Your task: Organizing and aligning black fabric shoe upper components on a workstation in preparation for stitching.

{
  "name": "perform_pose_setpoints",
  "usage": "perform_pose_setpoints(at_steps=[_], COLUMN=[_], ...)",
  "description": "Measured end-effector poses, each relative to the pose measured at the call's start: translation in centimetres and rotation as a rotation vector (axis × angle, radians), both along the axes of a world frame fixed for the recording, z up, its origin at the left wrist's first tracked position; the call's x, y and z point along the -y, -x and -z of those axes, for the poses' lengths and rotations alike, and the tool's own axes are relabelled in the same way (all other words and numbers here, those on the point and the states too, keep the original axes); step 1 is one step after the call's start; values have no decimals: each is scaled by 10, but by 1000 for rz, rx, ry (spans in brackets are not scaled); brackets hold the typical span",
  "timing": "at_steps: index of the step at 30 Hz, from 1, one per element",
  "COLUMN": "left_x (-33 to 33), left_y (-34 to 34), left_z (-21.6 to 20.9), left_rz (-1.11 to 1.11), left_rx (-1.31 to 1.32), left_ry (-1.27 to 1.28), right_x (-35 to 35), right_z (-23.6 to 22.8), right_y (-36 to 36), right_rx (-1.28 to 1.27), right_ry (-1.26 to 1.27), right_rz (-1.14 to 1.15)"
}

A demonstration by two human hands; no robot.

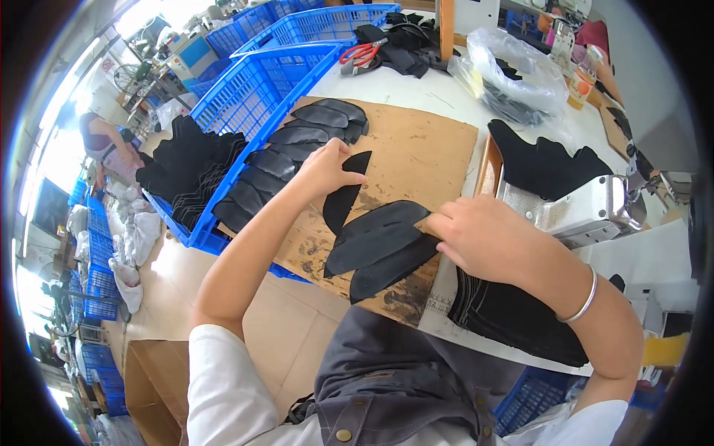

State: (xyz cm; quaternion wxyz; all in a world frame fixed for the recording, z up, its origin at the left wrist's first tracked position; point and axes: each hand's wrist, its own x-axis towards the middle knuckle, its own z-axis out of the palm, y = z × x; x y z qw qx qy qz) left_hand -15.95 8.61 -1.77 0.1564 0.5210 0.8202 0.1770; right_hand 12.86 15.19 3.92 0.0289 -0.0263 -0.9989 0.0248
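Note:
Between the thumb and fingers of my left hand (325, 172) is a pointed, leaf-shaped black piece (345, 199), tilted over a brown cardboard sheet (428, 137). Several similar black pieces (379, 245) lie fanned and overlapping on the cardboard, just right of and nearer than that one. My right hand (480, 234) is closed at their right ends; its fingertips hide what they grip. Along the cardboard's left side, shiny black leaf-shaped pieces (309, 134) lie in overlapping rows.
Left of the cardboard stands a blue crate (245, 97) with stacked black pieces (190, 167). A sewing machine (584, 212) is at the right, by a black cut panel (547, 160) and a black stack (513, 316). Red-handled pliers (363, 53) and a plastic bag (517, 78) lie behind.

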Motion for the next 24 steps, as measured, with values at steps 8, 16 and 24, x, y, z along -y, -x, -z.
perform_pose_setpoints(at_steps=[8, 16, 24], left_x=[-40, -41, 29], left_y=[18, 23, 10], left_z=[4, -5, -46], left_rz=[225, 188, 128], left_rx=[-109, 85, 234], left_ry=[-99, 44, -509], right_x=[5, 12, 10], right_z=[4, -1, -13], right_y=[-14, -14, -21], right_rx=[-54, -124, -132], right_ry=[9, 21, 82], right_rz=[5, -40, 2])
